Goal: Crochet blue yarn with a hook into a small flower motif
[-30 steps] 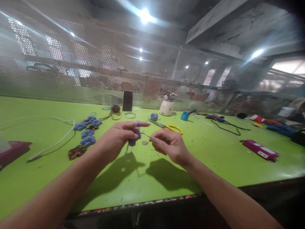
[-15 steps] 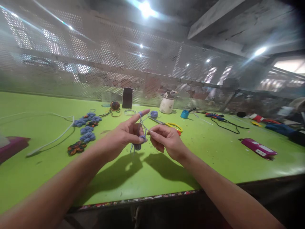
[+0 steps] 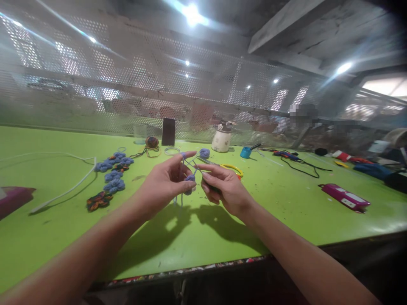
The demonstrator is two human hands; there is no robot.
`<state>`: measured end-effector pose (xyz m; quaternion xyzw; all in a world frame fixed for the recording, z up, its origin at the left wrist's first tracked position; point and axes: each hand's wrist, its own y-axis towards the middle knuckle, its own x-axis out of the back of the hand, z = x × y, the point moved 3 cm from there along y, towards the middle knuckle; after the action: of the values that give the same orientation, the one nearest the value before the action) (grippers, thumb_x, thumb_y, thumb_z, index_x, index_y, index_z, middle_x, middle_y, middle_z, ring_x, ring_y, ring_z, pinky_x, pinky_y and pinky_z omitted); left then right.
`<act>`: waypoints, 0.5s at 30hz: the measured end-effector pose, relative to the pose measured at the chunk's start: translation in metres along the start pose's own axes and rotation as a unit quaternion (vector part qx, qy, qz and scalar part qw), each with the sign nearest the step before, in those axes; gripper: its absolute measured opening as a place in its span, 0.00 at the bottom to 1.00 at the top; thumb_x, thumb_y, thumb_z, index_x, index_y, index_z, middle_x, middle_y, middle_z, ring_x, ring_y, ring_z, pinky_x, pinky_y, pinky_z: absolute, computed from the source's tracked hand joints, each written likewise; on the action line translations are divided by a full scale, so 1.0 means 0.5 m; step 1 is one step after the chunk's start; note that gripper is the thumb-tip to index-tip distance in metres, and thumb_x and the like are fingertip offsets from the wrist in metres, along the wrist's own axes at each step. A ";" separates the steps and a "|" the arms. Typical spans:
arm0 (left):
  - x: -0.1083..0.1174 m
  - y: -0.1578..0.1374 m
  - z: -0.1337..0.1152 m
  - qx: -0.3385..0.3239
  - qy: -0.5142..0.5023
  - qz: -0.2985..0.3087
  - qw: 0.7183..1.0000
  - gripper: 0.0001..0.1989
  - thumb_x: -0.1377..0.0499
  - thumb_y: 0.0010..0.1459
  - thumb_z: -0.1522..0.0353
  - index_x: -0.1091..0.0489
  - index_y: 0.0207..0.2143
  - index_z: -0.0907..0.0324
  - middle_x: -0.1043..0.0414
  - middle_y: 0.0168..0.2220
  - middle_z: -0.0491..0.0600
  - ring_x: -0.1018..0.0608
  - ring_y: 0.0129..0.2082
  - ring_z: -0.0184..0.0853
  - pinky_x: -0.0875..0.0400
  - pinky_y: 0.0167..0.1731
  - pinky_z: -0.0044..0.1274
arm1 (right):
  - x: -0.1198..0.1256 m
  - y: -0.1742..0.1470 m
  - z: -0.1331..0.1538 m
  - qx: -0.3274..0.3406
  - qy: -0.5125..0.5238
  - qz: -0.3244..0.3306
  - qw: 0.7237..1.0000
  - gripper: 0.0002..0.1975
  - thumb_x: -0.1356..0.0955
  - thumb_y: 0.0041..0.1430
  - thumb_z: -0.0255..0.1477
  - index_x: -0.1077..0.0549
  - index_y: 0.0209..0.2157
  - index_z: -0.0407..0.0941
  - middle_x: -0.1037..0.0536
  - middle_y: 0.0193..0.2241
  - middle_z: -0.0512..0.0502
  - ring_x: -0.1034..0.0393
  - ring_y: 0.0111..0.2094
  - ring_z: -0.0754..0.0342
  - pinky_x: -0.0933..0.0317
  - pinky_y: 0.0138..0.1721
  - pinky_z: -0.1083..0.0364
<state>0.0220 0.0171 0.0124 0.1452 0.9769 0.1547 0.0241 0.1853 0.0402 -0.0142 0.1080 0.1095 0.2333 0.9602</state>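
My left hand (image 3: 168, 178) pinches a small piece of blue-purple crochet (image 3: 190, 179) between thumb and fingers, with yarn looped over its raised index finger. Loose yarn tails hang below the piece. Close on the right, my right hand (image 3: 224, 184) is closed on a thin crochet hook (image 3: 199, 169), whose tip meets the yarn between the hands. Most of the hook is hidden by the fingers. Behind them lies a small blue-purple yarn ball (image 3: 204, 153). Scissors with yellow handles (image 3: 232, 169) are partly covered by my right hand.
Crocheted flowers (image 3: 114, 185) in blue and dark multicolour lie at left, near a white cable (image 3: 74, 183). A multicoloured yarn ball (image 3: 151, 142), a phone (image 3: 168, 131), a white bottle (image 3: 221, 139) and a blue pot (image 3: 245, 152) stand behind. A purple power strip (image 3: 345, 197) lies right.
My left index finger has lowered slightly, and the crochet piece has turned and risen a little. My right index finger has stretched toward the yarn. The view has shifted slightly.
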 end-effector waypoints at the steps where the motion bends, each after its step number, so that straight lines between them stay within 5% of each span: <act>1: 0.000 -0.001 -0.001 0.000 -0.002 -0.003 1.000 0.38 0.33 0.48 0.74 0.39 0.62 0.62 0.31 0.29 0.41 0.29 0.28 0.28 0.32 0.30 0.23 | 0.000 0.000 0.001 0.004 -0.005 -0.001 1.000 0.15 0.29 0.57 0.31 0.22 0.46 0.46 0.28 0.18 0.56 0.46 0.13 0.66 0.50 0.14 0.62; 10: 0.006 0.000 -0.001 0.003 0.019 -0.034 0.999 0.34 0.35 0.50 0.71 0.36 0.60 0.65 0.31 0.25 0.41 0.29 0.26 0.29 0.32 0.28 0.23 | -0.007 -0.008 0.014 0.067 -0.170 -0.012 0.983 0.16 0.31 0.56 0.28 0.21 0.47 0.41 0.31 0.16 0.57 0.46 0.13 0.65 0.52 0.15 0.61; 13: 0.001 -0.005 0.001 -0.050 0.143 -0.022 0.988 0.31 0.40 0.54 0.74 0.36 0.62 0.61 0.34 0.23 0.40 0.32 0.23 0.29 0.35 0.26 0.24 | -0.009 -0.007 0.009 0.028 -0.150 -0.017 0.988 0.16 0.31 0.55 0.29 0.21 0.45 0.41 0.31 0.15 0.57 0.47 0.13 0.65 0.52 0.15 0.61; 15: -0.003 -0.011 -0.003 -0.132 0.261 -0.043 0.955 0.26 0.43 0.55 0.76 0.30 0.58 0.57 0.33 0.25 0.42 0.32 0.25 0.29 0.35 0.29 0.24 | -0.011 -0.005 0.000 -0.019 -0.084 -0.016 0.996 0.16 0.30 0.54 0.29 0.21 0.45 0.42 0.31 0.15 0.57 0.48 0.12 0.65 0.54 0.15 0.61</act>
<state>0.0220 0.0114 0.0121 0.0536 0.9253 0.3140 -0.2059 0.1814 0.0354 -0.0139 0.1071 0.0255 0.2102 0.9714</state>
